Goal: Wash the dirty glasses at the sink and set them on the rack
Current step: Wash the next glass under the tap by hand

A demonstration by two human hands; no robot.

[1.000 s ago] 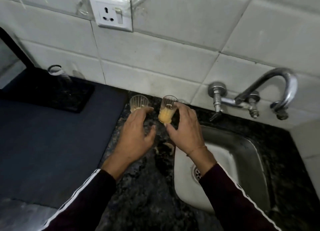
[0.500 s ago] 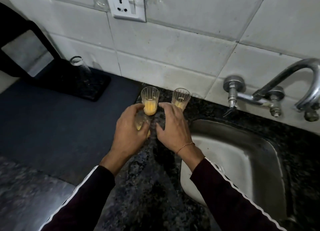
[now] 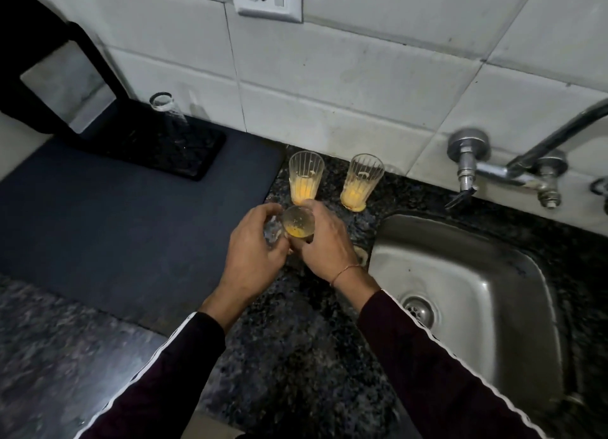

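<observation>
Both hands clasp one juice-stained glass (image 3: 297, 226) — left hand (image 3: 255, 256), right hand (image 3: 324, 244) — near two dirty ribbed glasses (image 3: 305, 178) standing on the desk (image 3: 289, 356).

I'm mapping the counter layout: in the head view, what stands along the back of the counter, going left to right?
Upturned clear glass on the black tray → left dirty glass → right dirty glass → tap valve → faucet spout.
</observation>
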